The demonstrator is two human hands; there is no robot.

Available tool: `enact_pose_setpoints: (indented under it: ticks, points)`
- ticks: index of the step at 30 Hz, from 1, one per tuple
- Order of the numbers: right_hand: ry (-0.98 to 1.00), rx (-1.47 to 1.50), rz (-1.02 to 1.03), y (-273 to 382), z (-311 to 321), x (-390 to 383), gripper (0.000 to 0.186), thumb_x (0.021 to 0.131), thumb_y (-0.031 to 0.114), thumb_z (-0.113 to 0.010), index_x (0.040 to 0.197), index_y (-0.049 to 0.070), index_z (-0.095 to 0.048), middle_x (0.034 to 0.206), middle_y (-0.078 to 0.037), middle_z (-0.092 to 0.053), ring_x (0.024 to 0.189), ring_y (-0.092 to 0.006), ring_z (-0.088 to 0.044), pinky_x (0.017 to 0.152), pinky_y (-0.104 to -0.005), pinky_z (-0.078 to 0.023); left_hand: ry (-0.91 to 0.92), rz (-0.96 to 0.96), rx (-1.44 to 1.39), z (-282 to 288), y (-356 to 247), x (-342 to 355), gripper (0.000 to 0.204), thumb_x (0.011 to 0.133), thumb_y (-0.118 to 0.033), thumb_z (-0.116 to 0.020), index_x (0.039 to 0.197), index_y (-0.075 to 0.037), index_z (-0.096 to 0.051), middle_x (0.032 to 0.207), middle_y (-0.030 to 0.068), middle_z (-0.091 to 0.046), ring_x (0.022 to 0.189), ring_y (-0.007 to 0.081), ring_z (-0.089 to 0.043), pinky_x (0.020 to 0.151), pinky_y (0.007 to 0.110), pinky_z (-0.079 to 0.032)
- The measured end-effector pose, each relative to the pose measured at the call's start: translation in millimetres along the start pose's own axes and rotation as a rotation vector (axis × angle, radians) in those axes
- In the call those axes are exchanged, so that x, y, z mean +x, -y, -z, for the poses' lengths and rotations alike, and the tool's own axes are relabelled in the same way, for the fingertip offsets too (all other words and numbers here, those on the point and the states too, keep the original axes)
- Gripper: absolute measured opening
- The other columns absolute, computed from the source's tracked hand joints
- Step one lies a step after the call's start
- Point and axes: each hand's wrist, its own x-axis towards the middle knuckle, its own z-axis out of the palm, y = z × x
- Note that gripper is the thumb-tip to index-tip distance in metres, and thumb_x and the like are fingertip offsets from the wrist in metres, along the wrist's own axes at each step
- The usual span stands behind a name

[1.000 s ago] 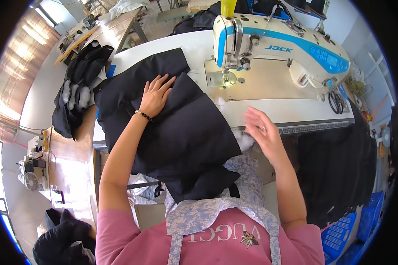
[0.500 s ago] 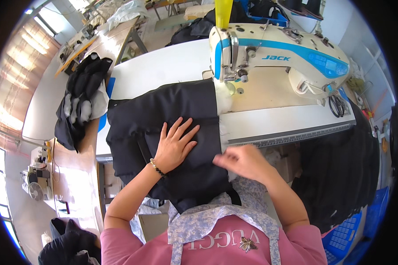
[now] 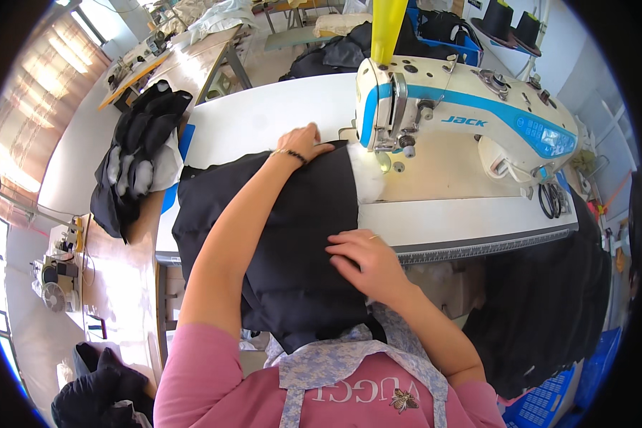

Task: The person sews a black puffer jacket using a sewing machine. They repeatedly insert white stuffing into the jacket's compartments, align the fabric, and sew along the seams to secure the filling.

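A black padded fabric panel (image 3: pixel 299 242) lies across the white sewing table and hangs over its front edge toward my lap. White filling (image 3: pixel 366 175) shows along its right side, close to the needle area of the sewing machine (image 3: pixel 464 118). My left hand (image 3: pixel 303 145) is at the panel's far edge, its fingers bent over that edge and its thumb along the cloth; the fingertips are partly hidden. Near the panel's right edge, my right hand (image 3: pixel 371 265) rests with fingers stretched to the left and slightly apart, touching the cloth.
A ruler strip (image 3: pixel 492 242) runs along the table's front edge. Black quilted pieces (image 3: pixel 139 150) with white filling lie at the left. Dark fabric (image 3: pixel 542 307) hangs at the right above a blue basket (image 3: pixel 542 399). A yellow post (image 3: pixel 387 32) rises behind the machine head.
My left hand has moved from the panel's middle to its far edge. My right hand has moved slightly left onto the cloth, its fingers straightened. The panel lies flatter.
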Motion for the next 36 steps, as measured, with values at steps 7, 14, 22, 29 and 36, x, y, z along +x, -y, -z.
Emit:
enact_pose_setpoints:
  ticks: [7,14,22,29,36]
  points:
    - [-0.398,0.557,-0.428,-62.0,2.6,45.0,0.074,0.094,0.028,-0.072,0.151,-0.001,-0.035,0.151,-0.023,-0.042,0.137,-0.0347,-0.047,0.107,-0.0394,-0.043,-0.316,-0.174,-0.720,-18.5,61.5,-18.9,0.025,0.094,-0.028,-0.072,0.097,-0.005,-0.063,0.086,0.0065,-0.069,0.081,0.0182,-0.065,0.078,0.031,-0.051]
    - [-0.194,0.838,-0.315,-15.6,-0.3,89.0,0.078,0.092,0.028,-0.075,0.152,-0.003,-0.036,0.145,-0.024,-0.050,0.134,-0.0305,-0.049,0.106,-0.0369,-0.044,-0.300,-0.186,-0.853,43.0,47.5,-40.5,0.011,0.099,-0.011,-0.065,0.102,-0.002,-0.060,0.084,-0.0024,-0.064,0.080,0.0037,-0.055,0.074,0.020,-0.045]
    - [0.066,0.828,-0.150,8.1,-8.5,126.0,0.079,0.089,0.031,-0.077,0.147,-0.007,-0.039,0.137,-0.017,-0.055,0.125,-0.0252,-0.056,0.105,-0.0328,-0.044,-0.390,-0.399,-0.663,94.2,6.6,-85.0,0.011,0.099,-0.008,-0.063,0.108,-0.001,-0.061,0.094,0.0005,-0.066,0.087,0.0066,-0.059,0.082,0.022,-0.047]
    - [0.309,0.656,-0.010,20.4,-0.9,164.1,0.082,0.084,0.048,-0.076,0.140,-0.005,-0.048,0.132,-0.021,-0.060,0.125,-0.0289,-0.056,0.105,-0.0341,-0.043,-0.548,-0.411,-0.610,121.6,-14.5,-94.2,0.012,0.098,-0.009,-0.064,0.107,-0.002,-0.061,0.091,0.0081,-0.070,0.086,0.0135,-0.066,0.080,0.028,-0.052]
    - [-0.463,0.533,-0.205,8.2,39.3,73.8,0.028,0.100,0.027,-0.065,0.112,0.002,-0.068,0.100,-0.007,-0.071,0.092,-0.0108,-0.066,0.080,-0.0273,-0.052,-0.594,-0.376,-0.779,118.8,17.9,-71.1,0.013,0.100,-0.012,-0.063,0.107,-0.001,-0.059,0.091,0.0032,-0.067,0.084,0.0075,-0.060,0.078,0.023,-0.047]
